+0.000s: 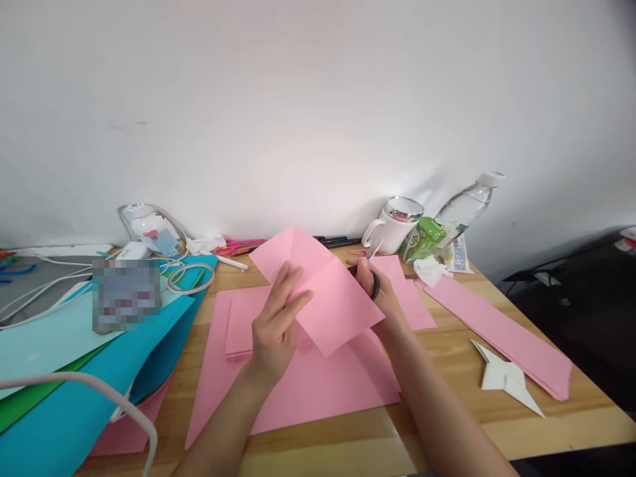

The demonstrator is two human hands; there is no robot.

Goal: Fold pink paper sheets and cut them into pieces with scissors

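Observation:
My left hand (278, 324) grips a creased pink sheet of paper (338, 305) near its left side, holding it tilted above the table. At the sheet's right edge, my right hand (380, 291) is closed around scissors (375, 281) with black handles. Their metal blades point up and away, beside the paper, and part of them is hidden by my fingers. Beneath both hands lies a large pink sheet (308, 404). A small stack of pink squares (241, 324) rests on it, left of my left hand.
Colored sheets (163, 331) and a cable crowd the left. Along the wall stand a white bottle (154, 228), a white mug (392, 228), a green carton (423, 240) and a leaning water bottle (467, 209). Pink strips (501, 331) and a white folded paper star (504, 376) lie right.

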